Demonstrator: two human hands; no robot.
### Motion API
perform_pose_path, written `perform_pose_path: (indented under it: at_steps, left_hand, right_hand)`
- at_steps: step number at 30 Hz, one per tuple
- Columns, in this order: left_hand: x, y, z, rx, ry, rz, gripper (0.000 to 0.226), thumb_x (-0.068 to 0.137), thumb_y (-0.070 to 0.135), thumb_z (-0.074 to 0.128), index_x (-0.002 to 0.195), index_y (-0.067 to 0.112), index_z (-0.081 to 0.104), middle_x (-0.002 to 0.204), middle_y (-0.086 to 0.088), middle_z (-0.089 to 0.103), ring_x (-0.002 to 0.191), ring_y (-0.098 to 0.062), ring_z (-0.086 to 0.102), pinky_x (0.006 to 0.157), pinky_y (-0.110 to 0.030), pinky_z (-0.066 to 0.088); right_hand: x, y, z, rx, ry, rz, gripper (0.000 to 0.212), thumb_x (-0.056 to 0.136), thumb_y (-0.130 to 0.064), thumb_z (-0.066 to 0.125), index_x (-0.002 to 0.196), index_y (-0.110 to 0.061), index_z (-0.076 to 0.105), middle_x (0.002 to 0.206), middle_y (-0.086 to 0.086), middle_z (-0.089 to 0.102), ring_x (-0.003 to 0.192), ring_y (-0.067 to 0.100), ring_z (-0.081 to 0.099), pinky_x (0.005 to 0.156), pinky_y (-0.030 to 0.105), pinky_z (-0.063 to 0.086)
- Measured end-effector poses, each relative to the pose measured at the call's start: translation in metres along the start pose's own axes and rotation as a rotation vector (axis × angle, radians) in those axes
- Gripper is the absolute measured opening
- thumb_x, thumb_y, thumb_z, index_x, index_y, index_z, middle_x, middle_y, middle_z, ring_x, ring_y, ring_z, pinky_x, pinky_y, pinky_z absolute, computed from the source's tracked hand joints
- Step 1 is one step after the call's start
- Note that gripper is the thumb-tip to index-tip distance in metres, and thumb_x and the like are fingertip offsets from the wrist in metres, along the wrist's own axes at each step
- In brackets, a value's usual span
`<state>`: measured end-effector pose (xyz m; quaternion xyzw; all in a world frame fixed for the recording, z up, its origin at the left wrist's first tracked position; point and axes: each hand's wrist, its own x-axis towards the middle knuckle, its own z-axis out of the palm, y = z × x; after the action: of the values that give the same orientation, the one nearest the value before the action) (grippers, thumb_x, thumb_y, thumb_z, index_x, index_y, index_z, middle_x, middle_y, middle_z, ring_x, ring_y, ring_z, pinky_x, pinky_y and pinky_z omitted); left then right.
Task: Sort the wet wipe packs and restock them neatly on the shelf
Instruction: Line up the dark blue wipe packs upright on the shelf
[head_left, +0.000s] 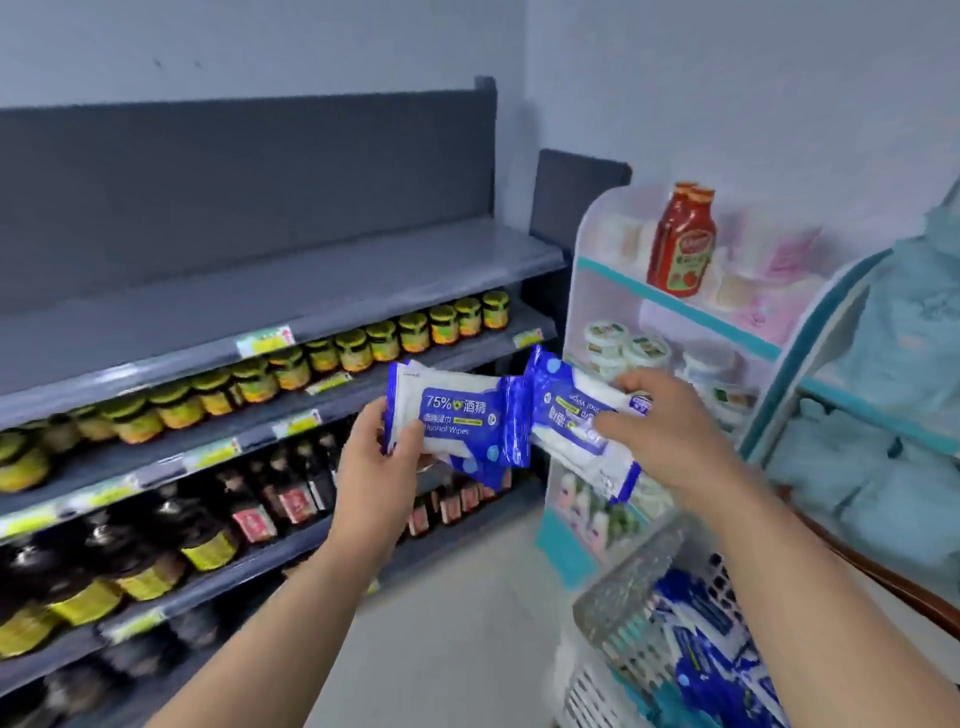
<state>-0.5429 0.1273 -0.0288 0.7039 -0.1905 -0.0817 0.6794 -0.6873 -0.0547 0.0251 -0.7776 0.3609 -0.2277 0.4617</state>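
We held two wet wipe packs up in front of us, one in each hand, between the dark grey shelf unit on the left and the white rack with teal edges on the right. Our left hand gripped the left pack by its left end, thumb across the front and fingers behind, with the blue label reading "75%" and "Alcohol Wipes" facing us. Our right hand gripped the right pack from above, fingers curled over it, and that pack was tilted with its far end higher. The two packs met in the middle, the right end of the left pack overlapping the other. A blue edge showed below the left pack, but we could not tell whether it was another pack. The hands were apart, each clamped on its own pack. Near us at the lower right stood a pale mesh basket with more blue packs lying in it. On the grey unit a row of yellow-labelled jars ran along one shelf, with dark bottles on the shelf below. The rack held a red sauce bottle and some round lidded tubs.
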Motion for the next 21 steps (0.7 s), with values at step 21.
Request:
perform_pose_path:
  at_steps: [21]
  left_hand:
    - [0.305,-0.002,-0.339,-0.077,0.376,-0.081,0.019,0.090,0.009,0.061,0.099,0.024,0.055,0.100,0.000,0.070,0.091,-0.015,0.069,0.078,-0.032,0.057]
  right_hand:
    - [0.193,-0.256,0.410,0.128,-0.326,-0.181,0.026,0.080,-0.002,0.066,0.099,-0.015,0.054,0.093,0.005,0.064,0.069,0.015,0.062,0.054,0.026,0.045]
